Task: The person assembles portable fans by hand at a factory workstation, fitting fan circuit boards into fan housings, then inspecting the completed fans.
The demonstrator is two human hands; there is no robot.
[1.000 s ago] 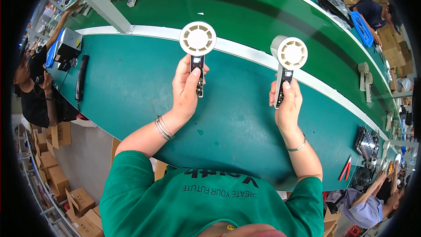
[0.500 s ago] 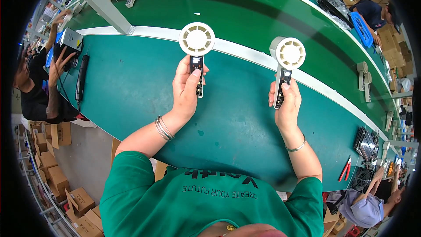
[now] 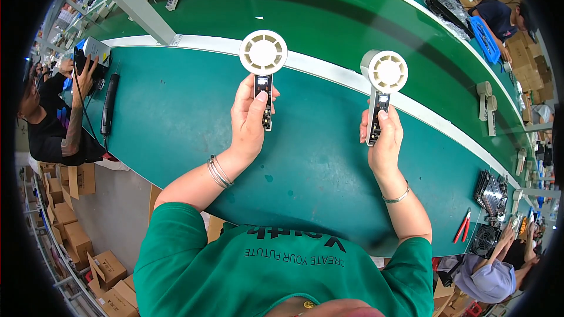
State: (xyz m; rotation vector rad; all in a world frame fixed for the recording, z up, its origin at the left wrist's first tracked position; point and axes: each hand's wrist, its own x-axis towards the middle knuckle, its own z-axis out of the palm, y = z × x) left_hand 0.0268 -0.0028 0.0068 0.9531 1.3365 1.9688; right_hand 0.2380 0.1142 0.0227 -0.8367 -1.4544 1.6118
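Green shirt [image 3: 252, 285] on you, nearest. Over the table [image 3: 317, 158], your left hand [image 3: 248, 126] is clamped on one white fan [image 3: 263, 69], your right hand [image 3: 385, 144] on a second fan [image 3: 383, 85], well apart. Beyond the white rail [image 3: 205, 42], more fans [image 3: 492, 118] sit on the belt [image 3: 329, 12].

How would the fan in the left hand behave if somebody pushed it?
The fan is likely stiff: its head and handle look like hard plastic. The board looks exposed, so it may be fragile. The head is wider than the handle, so it might tip if stood upright.
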